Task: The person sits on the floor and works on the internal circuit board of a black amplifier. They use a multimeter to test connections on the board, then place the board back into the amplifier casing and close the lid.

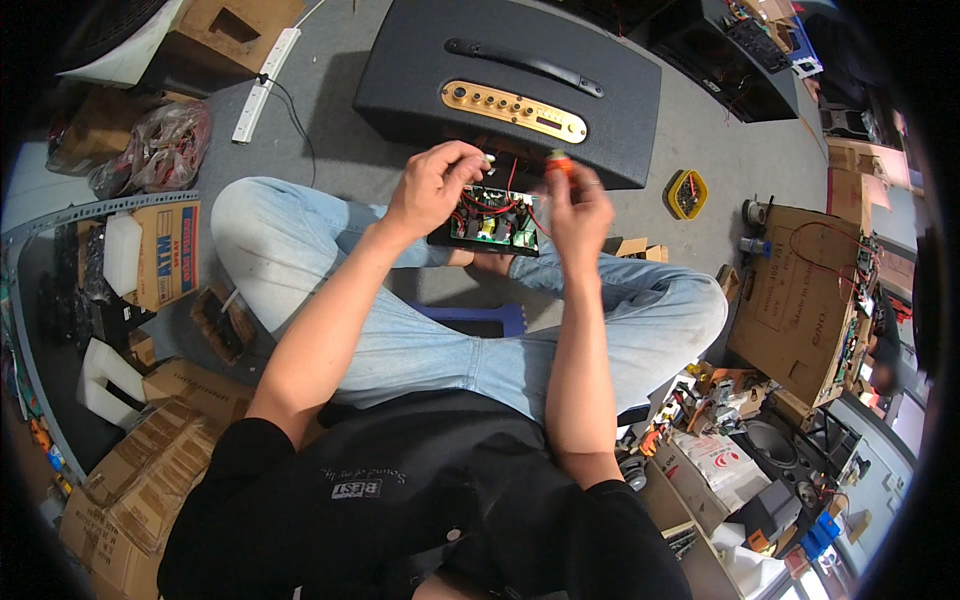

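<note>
Near the boxy black amplifier (410, 70), a green circuit board (496, 232) sits wired, uncovered (seemingly unfinished); left hand (428, 186) pinches a pale bit (489, 160), right hand (581, 215) grips a blurred orange object (560, 163).

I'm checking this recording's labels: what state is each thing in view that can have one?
Left hand, pinching a small white piece
Right hand, closed on a blurred orange-red object
Green circuit board, exposed, red wires above it
Black box-shaped cabinet, black carry handle lying along its top
Yellow plastic tub, open, small parts inside
Long white power strip, black plug inserted
</note>
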### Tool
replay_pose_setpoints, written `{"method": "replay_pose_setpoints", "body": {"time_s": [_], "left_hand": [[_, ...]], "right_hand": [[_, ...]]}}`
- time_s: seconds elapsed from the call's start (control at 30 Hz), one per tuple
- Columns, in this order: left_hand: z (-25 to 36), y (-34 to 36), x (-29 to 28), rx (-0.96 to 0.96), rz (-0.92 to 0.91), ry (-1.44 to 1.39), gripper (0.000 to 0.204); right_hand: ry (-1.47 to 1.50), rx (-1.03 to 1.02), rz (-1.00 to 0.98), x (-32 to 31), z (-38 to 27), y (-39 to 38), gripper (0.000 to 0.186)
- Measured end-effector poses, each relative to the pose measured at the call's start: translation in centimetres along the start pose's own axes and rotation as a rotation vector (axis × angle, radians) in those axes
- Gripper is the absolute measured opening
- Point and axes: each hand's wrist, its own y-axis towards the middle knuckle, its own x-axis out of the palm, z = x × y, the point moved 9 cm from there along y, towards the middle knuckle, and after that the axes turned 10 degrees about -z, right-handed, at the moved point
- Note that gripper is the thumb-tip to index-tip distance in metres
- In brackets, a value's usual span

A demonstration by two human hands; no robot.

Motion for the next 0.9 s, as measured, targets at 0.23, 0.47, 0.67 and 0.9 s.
{"method": "replay_pose_setpoints", "body": {"time_s": [0.23, 0.47, 0.67, 0.9], "left_hand": [[-2.9, -0.1, -3.6, -0.068, 0.175, -0.207, 0.021], [-4.5, -2.3, -5.2, -0.214, 0.257, -0.353, 0.019], [-4.4, -2.0, -3.6, -0.257, 0.082, -0.487, 0.020], [-6.4, -2.7, -3.6, -0.326, 0.191, -0.878, 0.018]], "right_hand": [[0.298, 0.290, 0.010, -5.4, 10.7, 8.3, 0.028], [-0.456, 0.177, 0.118, -7.3, 7.4, 8.8, 0.034], [-0.016, -0.365, -0.147, 0.8, -4.9, 6.5, 0.019], [0.294, -0.252, -0.585, 13.5, -7.8, 3.6, 0.021]]}}
